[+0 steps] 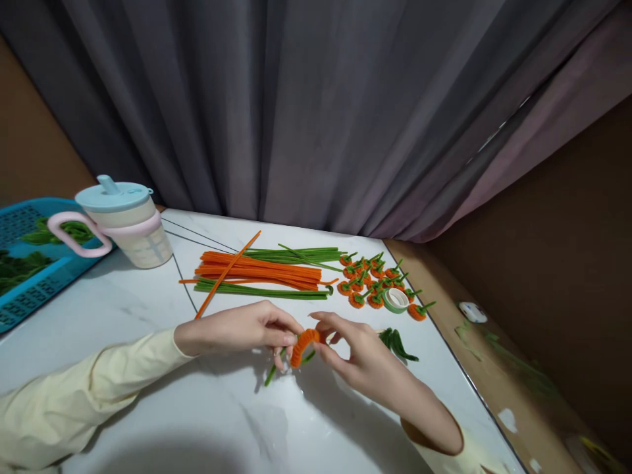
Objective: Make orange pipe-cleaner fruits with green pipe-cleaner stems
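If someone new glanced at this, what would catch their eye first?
Probably the bright orange piece, curved and ridged, between the left hand and right hand low in the middle. Next, perhaps, the orange sticks beyond the hands, with green ones on both sides, and the cluster of small green-stemmed orange shapes to their right. The blue-lidded cup stands out at left.

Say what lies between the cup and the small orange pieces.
Head view: orange pipe cleaners, green pipe cleaners along both sides, and a single orange one laid across.
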`<state>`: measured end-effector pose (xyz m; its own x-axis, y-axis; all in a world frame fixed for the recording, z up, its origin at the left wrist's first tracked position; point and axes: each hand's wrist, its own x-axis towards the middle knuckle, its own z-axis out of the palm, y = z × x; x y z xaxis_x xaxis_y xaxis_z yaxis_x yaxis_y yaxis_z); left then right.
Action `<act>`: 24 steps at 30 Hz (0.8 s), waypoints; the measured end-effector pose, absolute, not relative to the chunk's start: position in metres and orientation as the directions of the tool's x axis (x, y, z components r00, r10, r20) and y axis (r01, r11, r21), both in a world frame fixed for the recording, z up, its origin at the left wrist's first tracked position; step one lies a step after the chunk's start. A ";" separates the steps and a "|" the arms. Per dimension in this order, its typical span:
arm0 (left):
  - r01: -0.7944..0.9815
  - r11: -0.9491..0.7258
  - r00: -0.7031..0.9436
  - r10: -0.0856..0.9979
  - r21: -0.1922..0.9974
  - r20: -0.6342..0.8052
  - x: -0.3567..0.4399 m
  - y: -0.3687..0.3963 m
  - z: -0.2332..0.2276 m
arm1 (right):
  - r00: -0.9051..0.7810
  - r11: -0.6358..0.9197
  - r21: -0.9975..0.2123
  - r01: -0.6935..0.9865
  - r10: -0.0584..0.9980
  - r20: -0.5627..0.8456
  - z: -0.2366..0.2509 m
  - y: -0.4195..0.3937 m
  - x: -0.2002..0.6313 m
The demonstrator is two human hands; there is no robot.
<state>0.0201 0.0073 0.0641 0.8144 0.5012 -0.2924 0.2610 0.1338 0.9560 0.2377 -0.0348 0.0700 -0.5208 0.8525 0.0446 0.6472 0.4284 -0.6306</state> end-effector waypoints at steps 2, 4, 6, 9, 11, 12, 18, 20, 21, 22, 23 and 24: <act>0.261 0.126 0.800 0.526 0.957 -0.288 0.025 0.005 0.064 | -0.540 0.484 -0.614 0.624 0.835 0.109 0.062 -0.036 0.233; 0.243 0.138 0.770 0.574 0.960 -0.278 0.028 0.003 0.064 | -0.536 0.508 -0.614 0.604 0.829 0.159 0.055 -0.037 0.229; 0.213 0.167 0.730 0.627 0.963 -0.270 0.029 0.002 0.064 | -0.511 0.490 -0.637 0.595 0.842 0.171 0.052 -0.038 0.227; 0.185 0.195 0.698 0.664 0.963 -0.269 0.026 0.001 0.065 | -0.486 0.434 -0.696 0.572 0.863 0.139 0.056 -0.039 0.226; 0.185 0.199 0.693 0.668 0.962 -0.271 0.024 0.002 0.066 | -0.468 0.385 -0.747 0.541 0.876 0.113 0.059 -0.040 0.226; 0.183 0.199 0.691 0.670 0.963 -0.270 0.023 0.002 0.066 | -0.457 0.358 -0.773 0.524 0.884 0.100 0.060 -0.041 0.225; 0.160 0.229 0.678 0.681 0.960 -0.276 0.020 0.003 0.067 | -0.411 0.230 -0.857 0.461 0.912 0.023 0.054 -0.039 0.223; 0.171 0.222 0.669 0.689 0.960 -0.278 0.021 0.003 0.067 | -0.424 0.223 -0.856 0.466 0.906 0.005 0.051 -0.037 0.223; 0.176 0.216 0.669 0.690 0.960 -0.278 0.022 0.002 0.068 | -0.429 0.240 -0.841 0.484 0.903 0.010 0.050 -0.036 0.222; 0.177 0.209 0.673 0.687 0.962 -0.274 0.023 0.002 0.068 | -0.435 0.271 -0.816 0.510 0.900 0.027 0.049 -0.035 0.222; 0.173 0.205 0.682 0.680 0.963 -0.268 0.024 0.001 0.068 | -0.446 0.315 -0.783 0.536 0.894 0.054 0.048 -0.035 0.221; 0.165 0.201 0.694 0.673 0.966 -0.258 0.024 0.001 0.067 | -0.459 0.361 -0.748 0.557 0.884 0.085 0.048 -0.035 0.221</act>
